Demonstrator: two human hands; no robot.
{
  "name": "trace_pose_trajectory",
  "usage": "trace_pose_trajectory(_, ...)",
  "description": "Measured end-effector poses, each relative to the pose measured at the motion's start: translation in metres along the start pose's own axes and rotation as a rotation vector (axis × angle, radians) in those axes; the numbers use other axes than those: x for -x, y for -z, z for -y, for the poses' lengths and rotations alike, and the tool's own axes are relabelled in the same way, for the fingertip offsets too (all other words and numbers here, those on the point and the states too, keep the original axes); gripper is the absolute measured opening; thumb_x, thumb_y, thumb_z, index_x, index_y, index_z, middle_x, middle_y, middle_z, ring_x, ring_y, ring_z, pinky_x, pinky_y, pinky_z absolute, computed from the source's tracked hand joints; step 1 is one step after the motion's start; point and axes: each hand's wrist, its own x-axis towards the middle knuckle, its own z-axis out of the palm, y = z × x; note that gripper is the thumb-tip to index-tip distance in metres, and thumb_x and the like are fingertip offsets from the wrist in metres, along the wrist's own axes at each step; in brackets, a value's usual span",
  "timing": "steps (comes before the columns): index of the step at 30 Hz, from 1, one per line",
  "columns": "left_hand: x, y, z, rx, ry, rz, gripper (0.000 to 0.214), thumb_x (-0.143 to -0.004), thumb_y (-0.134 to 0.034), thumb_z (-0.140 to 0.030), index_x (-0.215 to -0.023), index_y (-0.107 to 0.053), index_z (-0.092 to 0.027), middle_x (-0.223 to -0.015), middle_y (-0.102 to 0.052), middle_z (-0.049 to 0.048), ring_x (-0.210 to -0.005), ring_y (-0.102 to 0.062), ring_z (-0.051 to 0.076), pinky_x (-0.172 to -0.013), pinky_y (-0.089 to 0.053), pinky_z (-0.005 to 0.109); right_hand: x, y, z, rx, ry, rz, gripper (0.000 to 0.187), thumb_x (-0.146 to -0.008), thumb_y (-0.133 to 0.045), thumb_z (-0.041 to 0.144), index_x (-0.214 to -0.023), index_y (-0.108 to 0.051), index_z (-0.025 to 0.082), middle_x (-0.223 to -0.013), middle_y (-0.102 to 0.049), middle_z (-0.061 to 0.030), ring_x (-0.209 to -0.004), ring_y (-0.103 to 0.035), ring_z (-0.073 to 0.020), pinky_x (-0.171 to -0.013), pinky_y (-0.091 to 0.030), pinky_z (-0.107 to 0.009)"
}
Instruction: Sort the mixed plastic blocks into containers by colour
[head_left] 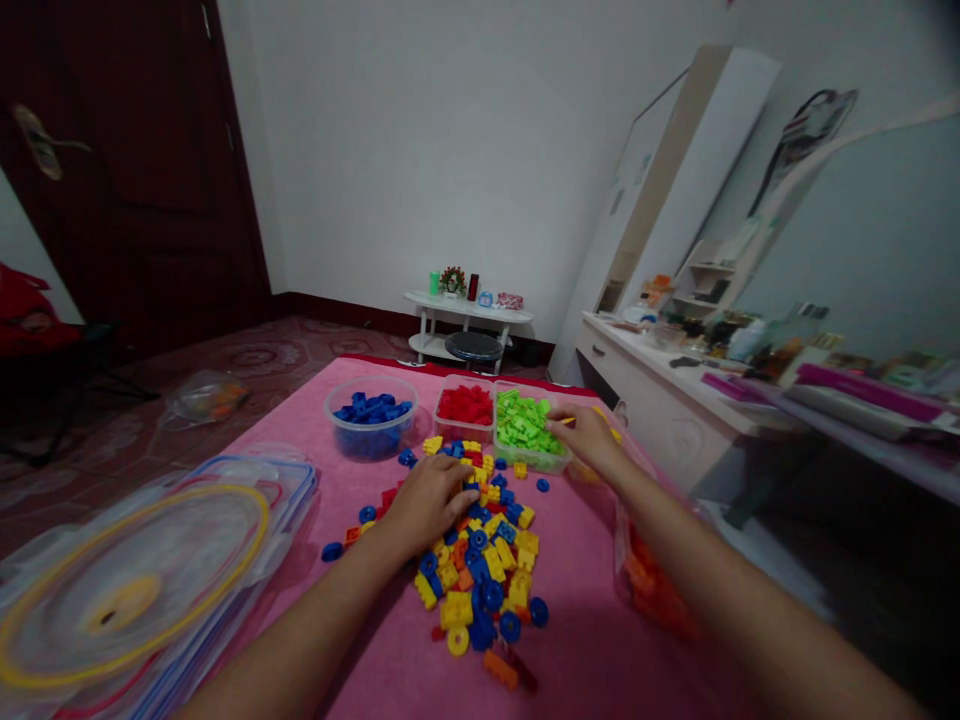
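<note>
In the head view, mid-frame, my left hand [429, 495] rests on the studded plastic pile [493, 563], fingers curled; whether they grip, I can't tell. Right of centre, my right hand [589, 437] bends its fingers by the clear tub [529, 460] of lime-green pieces [523, 420]; a yellow sliver [567, 421] shows there, perhaps pinched, I can't be sure. Loose fingers might drop it among green; a brushing wrist might roll round wheels [510, 627] across the plush pink surface [574, 560].

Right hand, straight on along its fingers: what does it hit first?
Likely the green blocks in the clear tub; the right hand's fingertips already overlap its edge in view. Height is unclear, so it might pass above.
</note>
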Motion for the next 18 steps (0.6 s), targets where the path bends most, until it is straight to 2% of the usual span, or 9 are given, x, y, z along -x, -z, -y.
trace_pose_trajectory(1,-0.001,0.003,-0.002,0.022,-0.002,0.009,0.033,-0.091,-0.044,-0.039,-0.104,-0.067,-0.019,-0.101,-0.066,0.0083,-0.098,-0.057,0.020,-0.089,-0.041,0.031,0.011,-0.011,0.005,0.043,0.025,0.098,0.008,-0.056,-0.071,0.014,-0.062,-0.069,0.019,-0.065,-0.068,-0.0037,-0.062,-0.060,-0.0181,-0.065,-0.044,-0.030)
trace_pose_trajectory(3,-0.003,0.008,-0.004,0.040,0.019,0.031,0.035,-0.091,-0.042,-0.039,-0.085,-0.069,-0.018,-0.084,-0.067,0.0065,-0.084,-0.058,0.018,-0.079,-0.041,0.027,0.035,-0.033,0.011,0.269,0.120,0.349,0.012,-0.066,-0.062,0.017,-0.072,-0.072,0.020,-0.071,-0.071,-0.0042,-0.066,-0.062,-0.0186,-0.064,-0.042,-0.029)
trace_pose_trajectory(5,-0.004,0.012,-0.005,0.037,0.052,0.044,0.040,-0.092,-0.041,-0.040,-0.072,-0.067,-0.016,-0.072,-0.065,0.0052,-0.072,-0.057,0.016,-0.072,-0.040,0.026,0.057,-0.050,0.012,0.431,0.184,0.422,0.020,-0.071,-0.057,0.016,-0.082,-0.073,0.022,-0.082,-0.073,-0.0057,-0.077,-0.064,-0.0212,-0.068,-0.043,-0.030)
trace_pose_trajectory(8,-0.004,0.014,0.000,0.078,0.076,0.013,0.038,-0.092,-0.039,-0.038,-0.077,-0.068,-0.017,-0.072,-0.066,0.0035,-0.069,-0.057,0.015,-0.068,-0.041,0.025,0.077,-0.067,0.001,0.497,0.221,0.410,0.031,-0.072,-0.054,0.014,-0.097,-0.071,0.023,-0.099,-0.072,-0.0071,-0.092,-0.063,-0.0224,-0.078,-0.043,-0.032)
trace_pose_trajectory(10,-0.004,0.013,0.007,0.088,0.098,-0.092,0.032,-0.092,-0.040,-0.032,-0.092,-0.069,-0.019,-0.091,-0.068,0.0052,-0.085,-0.060,0.017,-0.078,-0.043,0.026,0.081,-0.071,-0.010,0.465,0.205,0.391,0.031,-0.073,-0.054,0.014,-0.099,-0.070,0.022,-0.101,-0.071,-0.0071,-0.095,-0.062,-0.0214,-0.082,-0.043,-0.032)
trace_pose_trajectory(12,-0.004,0.011,0.016,0.027,0.155,-0.200,0.030,-0.090,-0.042,-0.025,-0.108,-0.066,-0.020,-0.115,-0.062,0.0081,-0.109,-0.054,0.020,-0.094,-0.040,0.030,0.081,-0.071,-0.018,0.426,0.177,0.377,0.025,-0.074,-0.056,0.018,-0.093,-0.070,0.021,-0.096,-0.070,-0.0063,-0.092,-0.062,-0.0206,-0.081,-0.043,-0.031)
trace_pose_trajectory(13,-0.003,0.009,0.021,-0.016,0.197,-0.216,0.033,-0.089,-0.043,-0.022,-0.115,-0.064,-0.020,-0.123,-0.058,0.0093,-0.116,-0.050,0.021,-0.099,-0.038,0.032,0.080,-0.070,-0.020,0.412,0.163,0.373,0.022,-0.073,-0.057,0.020,-0.090,-0.071,0.020,-0.094,-0.070,-0.0059,-0.090,-0.062,-0.0203,-0.079,-0.043,-0.030)
trace_pose_trajectory(15,-0.003,0.004,0.030,-0.090,0.288,-0.158,0.040,-0.086,-0.042,-0.015,-0.121,-0.060,-0.020,-0.129,-0.054,0.0108,-0.122,-0.047,0.022,-0.100,-0.038,0.032,0.078,-0.064,-0.018,0.393,0.142,0.364,0.019,-0.073,-0.059,0.025,-0.086,-0.072,0.021,-0.089,-0.070,-0.0053,-0.083,-0.062,-0.0199,-0.072,-0.043,-0.029)
trace_pose_trajectory(18,-0.002,-0.001,0.038,-0.152,0.362,-0.041,0.045,-0.081,-0.044,-0.008,-0.121,-0.060,-0.021,-0.124,-0.056,0.0108,-0.116,-0.050,0.021,-0.094,-0.041,0.029,0.075,-0.053,-0.006,0.356,0.132,0.339,0.019,-0.074,-0.060,0.034,-0.081,-0.073,0.022,-0.081,-0.070,-0.0048,-0.074,-0.061,-0.0187,-0.063,-0.040,-0.026)
